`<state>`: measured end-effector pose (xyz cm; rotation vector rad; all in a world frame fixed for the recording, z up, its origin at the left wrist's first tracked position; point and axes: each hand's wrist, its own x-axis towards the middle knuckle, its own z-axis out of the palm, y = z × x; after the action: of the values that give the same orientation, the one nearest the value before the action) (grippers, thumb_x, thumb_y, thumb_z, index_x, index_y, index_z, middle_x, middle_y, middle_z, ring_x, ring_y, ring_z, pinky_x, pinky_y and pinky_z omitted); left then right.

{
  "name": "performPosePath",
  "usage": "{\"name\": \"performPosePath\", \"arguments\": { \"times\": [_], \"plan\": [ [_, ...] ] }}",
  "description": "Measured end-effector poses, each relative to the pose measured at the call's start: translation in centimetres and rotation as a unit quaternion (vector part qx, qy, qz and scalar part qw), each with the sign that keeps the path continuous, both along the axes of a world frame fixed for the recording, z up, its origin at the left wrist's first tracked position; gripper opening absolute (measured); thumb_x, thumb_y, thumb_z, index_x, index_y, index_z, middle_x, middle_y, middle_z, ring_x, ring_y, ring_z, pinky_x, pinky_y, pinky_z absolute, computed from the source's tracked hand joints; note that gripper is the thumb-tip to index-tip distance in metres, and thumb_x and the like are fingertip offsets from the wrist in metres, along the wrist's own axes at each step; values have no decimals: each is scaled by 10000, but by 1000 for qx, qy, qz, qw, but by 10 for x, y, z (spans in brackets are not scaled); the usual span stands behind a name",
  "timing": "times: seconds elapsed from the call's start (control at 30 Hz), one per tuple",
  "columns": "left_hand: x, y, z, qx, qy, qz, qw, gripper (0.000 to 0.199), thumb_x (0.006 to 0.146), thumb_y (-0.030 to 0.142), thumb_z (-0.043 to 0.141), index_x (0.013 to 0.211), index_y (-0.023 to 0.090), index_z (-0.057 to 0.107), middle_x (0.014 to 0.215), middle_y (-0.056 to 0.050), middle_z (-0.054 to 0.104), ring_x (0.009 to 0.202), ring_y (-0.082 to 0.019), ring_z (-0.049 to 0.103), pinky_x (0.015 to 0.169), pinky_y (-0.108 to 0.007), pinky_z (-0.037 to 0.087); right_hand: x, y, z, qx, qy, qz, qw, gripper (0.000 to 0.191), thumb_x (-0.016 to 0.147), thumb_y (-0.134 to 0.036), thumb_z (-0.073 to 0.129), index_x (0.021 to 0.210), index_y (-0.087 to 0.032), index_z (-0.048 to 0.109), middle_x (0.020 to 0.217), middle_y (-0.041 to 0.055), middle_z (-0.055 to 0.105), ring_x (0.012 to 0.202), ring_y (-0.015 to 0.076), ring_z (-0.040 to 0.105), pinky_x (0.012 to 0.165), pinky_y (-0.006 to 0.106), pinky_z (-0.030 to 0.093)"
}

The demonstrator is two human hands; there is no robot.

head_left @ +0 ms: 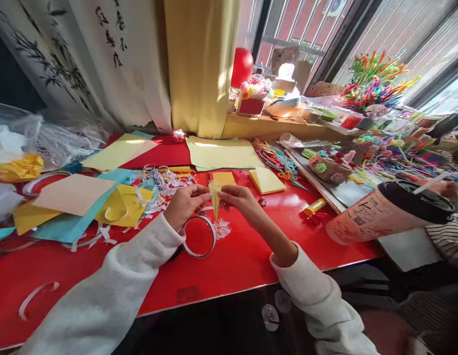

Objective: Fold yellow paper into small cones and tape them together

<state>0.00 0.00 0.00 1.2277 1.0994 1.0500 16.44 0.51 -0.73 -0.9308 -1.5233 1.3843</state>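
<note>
A small piece of folded yellow paper [215, 193], narrowing to a point at its lower end, is held up over the red table [243, 261]. My left hand [186, 203] pinches its left edge between thumb and fingers. From the other side, my right hand [243, 201] pinches the right edge. Just below the hands, a roll of tape [213, 241] lies close to my left wrist. Beside it is a small heap of white paper shreds [223, 229]. Behind the hands sits a square of orange-yellow paper [225, 178].
Coloured paper sheets [75, 195] and white paper scraps [169, 182] cover the left side. A yellow paper stack [267, 180], scissors [284, 160] and a glue stick [314, 207] lie to the right. Another person's striped sleeve [446, 241] shows beyond a large lidded cup [384, 212].
</note>
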Motion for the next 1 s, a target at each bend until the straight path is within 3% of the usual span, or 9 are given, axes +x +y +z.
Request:
{"name": "performPosePath", "arguments": {
  "times": [0.4,0.63,0.8,1.0],
  "plan": [
    [-3,1,1,12,17,-4,1000,322,575,337,740,795,137,616,764,-20,632,662,-117,584,487,-180,468,-6,-3,-6,27,-8,-55,998,218,756,-353,586,699,-145,553,550,-22,521,475,82,521,436,199,406],
    [-6,-2,10,-34,5,-44,998,343,523,246,775,820,119,658,761,-35,667,680,-134,618,697,-295,520,-4,-3,-4,50,6,-110,993,201,783,-338,547,736,-144,562,561,-2,560,515,93,544,460,198,420],
    [-6,-7,14,-16,-5,-42,999,283,576,253,750,807,124,650,744,-24,644,662,-114,599,628,-241,509,-4,-3,-5,63,-6,-125,990,193,778,-334,549,753,-144,570,601,12,583,542,105,574,465,203,432],
    [4,-10,9,59,-81,25,995,431,610,187,719,1008,175,553,715,33,569,625,-81,578,533,-168,475,-12,-10,-8,113,-34,-133,984,185,790,-342,528,795,-161,570,655,8,589,557,106,571,498,217,464]
  ]
}}
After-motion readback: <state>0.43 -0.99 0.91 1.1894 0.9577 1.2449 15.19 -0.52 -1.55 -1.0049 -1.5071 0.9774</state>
